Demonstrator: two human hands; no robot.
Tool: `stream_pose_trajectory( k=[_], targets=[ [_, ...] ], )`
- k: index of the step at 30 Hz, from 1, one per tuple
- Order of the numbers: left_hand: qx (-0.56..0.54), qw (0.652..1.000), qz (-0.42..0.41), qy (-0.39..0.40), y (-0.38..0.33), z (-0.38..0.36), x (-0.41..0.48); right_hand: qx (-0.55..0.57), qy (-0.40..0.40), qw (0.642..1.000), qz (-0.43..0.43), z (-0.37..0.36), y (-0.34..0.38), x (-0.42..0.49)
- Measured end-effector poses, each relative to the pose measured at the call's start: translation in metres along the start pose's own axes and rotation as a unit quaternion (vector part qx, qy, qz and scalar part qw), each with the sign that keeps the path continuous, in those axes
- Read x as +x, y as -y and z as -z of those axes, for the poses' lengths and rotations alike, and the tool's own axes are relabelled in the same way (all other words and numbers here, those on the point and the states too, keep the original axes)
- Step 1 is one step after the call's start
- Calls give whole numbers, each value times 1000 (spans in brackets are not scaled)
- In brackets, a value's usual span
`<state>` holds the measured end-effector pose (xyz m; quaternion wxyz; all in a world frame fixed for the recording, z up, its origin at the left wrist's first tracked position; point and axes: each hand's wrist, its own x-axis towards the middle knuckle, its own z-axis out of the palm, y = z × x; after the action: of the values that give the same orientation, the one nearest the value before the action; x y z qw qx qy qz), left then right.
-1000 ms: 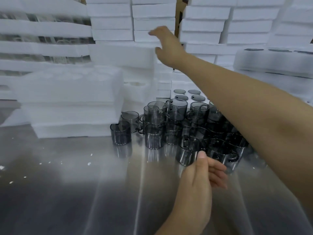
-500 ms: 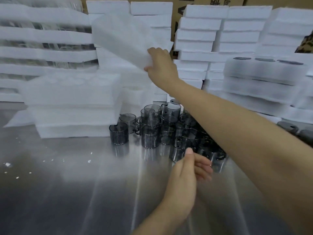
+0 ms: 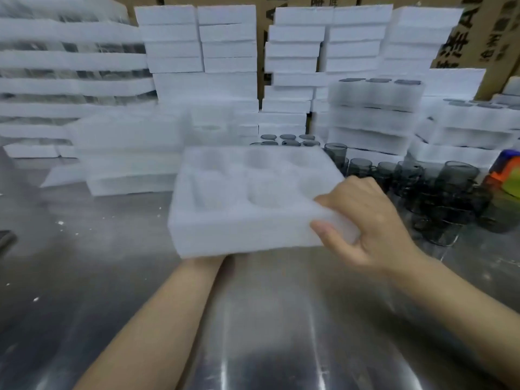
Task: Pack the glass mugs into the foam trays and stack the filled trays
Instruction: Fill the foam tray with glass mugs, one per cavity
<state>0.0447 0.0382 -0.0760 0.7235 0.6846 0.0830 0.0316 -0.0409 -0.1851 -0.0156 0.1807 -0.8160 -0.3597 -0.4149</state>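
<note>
I hold an empty white foam tray (image 3: 239, 229) with round pockets level above the steel table (image 3: 107, 277), in the middle of the view. My right hand (image 3: 368, 220) grips its near right corner, thumb on the front wall and fingers over the rim. My left forearm (image 3: 174, 299) runs up under the tray, which hides the hand. A cluster of dark grey glass mugs (image 3: 439, 192) stands on the table just right of the tray. A filled tray of mugs (image 3: 287, 139) lies behind it.
Stacks of filled foam trays (image 3: 377, 108) rise at the back right, and stacked white foam pieces (image 3: 126, 153) at the left and back. An orange, blue and green object (image 3: 506, 175) sits at the right edge. Cardboard boxes line the back wall.
My right hand pulled the foam tray down off the back stack to a level position in front of me. My left hand left the mugs and went under the tray.
</note>
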Motion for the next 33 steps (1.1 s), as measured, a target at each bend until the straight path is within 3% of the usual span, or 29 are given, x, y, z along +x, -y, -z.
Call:
stream_pose_trajectory(
  k=[2,4,6,8,12,15,17,20,23,27,30,33],
  targets=[
    [-142,990,10,6,-12,18,0,0,34,999,-8,5,-1,-40],
    [-305,951,24,-40,-20,28,7,6,101,995,-13,4,-11,-65],
    [-308,950,39,-22,-22,34,8,72,99,992,-34,6,-25,-75],
    [-246,968,41,6,-18,38,8,217,36,968,-120,6,-35,-77],
    [-92,991,47,84,-27,36,-2,408,-181,821,-356,-2,-54,-69],
    [6,984,63,164,-33,36,-15,455,-178,718,-496,-15,-71,-62],
    [46,977,60,198,-37,36,-22,449,-188,689,-536,-22,-81,-57],
    [104,960,68,250,-37,33,-29,386,-193,721,-542,-31,-95,-46],
    [122,959,68,246,-36,27,-30,279,-145,799,-512,-45,-107,-37],
    [137,973,31,182,-37,23,-27,145,-32,898,-415,-61,-118,-24],
    [123,984,6,132,-40,30,-22,107,49,929,-352,-75,-128,-20],
    [93,994,-9,64,-42,31,-19,35,45,949,-311,-85,-136,-20]
  ],
)
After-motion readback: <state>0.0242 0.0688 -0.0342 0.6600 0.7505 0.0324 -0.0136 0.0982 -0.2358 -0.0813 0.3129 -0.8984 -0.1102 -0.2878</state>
